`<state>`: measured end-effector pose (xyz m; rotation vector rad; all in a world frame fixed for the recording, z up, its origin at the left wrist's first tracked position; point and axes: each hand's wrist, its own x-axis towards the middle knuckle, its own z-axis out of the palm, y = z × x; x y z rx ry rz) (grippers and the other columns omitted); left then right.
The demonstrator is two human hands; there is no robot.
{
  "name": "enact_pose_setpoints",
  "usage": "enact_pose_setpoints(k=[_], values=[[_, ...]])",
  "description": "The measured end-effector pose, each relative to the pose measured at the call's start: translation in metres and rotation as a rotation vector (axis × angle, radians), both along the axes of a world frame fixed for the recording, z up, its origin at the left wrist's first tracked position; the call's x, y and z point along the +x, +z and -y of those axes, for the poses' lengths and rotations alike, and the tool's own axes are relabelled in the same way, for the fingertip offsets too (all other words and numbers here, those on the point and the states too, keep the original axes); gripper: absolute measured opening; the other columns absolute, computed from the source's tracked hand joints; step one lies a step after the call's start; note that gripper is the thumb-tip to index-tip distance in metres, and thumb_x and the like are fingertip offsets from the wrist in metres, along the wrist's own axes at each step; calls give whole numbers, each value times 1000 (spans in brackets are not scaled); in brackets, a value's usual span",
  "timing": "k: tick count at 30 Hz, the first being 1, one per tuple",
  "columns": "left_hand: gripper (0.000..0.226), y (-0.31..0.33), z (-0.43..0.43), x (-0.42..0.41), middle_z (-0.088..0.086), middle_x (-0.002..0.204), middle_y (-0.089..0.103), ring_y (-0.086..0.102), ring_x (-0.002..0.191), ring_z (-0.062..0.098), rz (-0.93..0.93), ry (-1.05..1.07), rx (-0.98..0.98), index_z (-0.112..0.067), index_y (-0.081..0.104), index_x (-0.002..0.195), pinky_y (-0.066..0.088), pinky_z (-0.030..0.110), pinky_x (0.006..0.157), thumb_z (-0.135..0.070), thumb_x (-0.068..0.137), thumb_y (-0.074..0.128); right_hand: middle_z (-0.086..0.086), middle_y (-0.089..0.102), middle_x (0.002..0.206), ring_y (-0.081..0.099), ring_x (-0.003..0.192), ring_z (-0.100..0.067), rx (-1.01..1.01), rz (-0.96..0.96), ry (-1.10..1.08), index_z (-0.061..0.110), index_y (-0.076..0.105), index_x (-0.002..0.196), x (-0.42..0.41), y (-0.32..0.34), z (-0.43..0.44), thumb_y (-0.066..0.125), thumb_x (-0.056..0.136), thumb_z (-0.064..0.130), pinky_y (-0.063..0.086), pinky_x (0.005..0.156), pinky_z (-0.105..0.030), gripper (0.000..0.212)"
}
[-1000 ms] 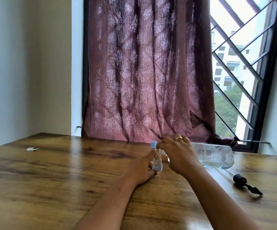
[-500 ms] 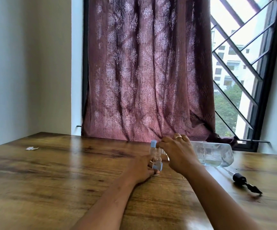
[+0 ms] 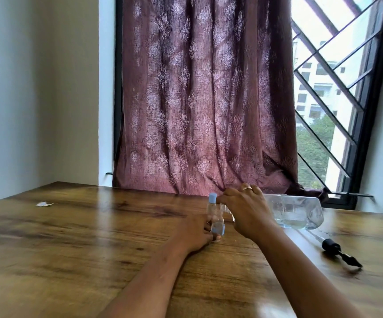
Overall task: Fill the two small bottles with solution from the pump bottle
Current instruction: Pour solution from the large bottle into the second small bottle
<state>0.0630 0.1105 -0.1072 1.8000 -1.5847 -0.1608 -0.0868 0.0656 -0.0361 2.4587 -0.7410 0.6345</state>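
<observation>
Wood-grain surface [image 3: 75,244] with two hands at two small blue-capped bottles, the clear pump bottle on its side to the right.

A scrap of white paper [image 3: 44,204] lies far left on the surface, well apart from everything else. The left hand [image 3: 195,232] rests on the wood, its fingers curled around the nearer small bottle [image 3: 217,223], which lies tilted with its blue cap toward the camera. Just behind stands the second small bottle [image 3: 211,206], upright, blue cap on top. The right hand [image 3: 245,212], a ring on one finger, is clenched over the neck end of the pump bottle [image 3: 298,212], thumb and fingertips close to the upright bottle's cap; whether they touch it I cannot tell. A little clear liquid pools in the pump bottle. The removed black pump head [image 3: 337,249] with its tube lies farther right.
</observation>
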Motion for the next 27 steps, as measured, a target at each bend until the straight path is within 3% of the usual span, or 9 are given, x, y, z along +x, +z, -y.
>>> enact_pose_setpoints(k=[11,27], values=[[48,0,0,2,-2,111,71,66,100,15,76,37,34,-27,60,121,51,34,90,-33,75,72,13,54,122,48,114,-23,-5,-21,0,37,52,126,2,2,0,57,81,4,32,98,-35,56],[48,0,1,2,-2,109,71,67,96,14,35,20,30,-26,59,122,52,36,91,-33,77,73,15,57,118,48,113,-22,-22,-14,-11,37,54,122,6,1,5,59,82,6,34,96,-34,51]])
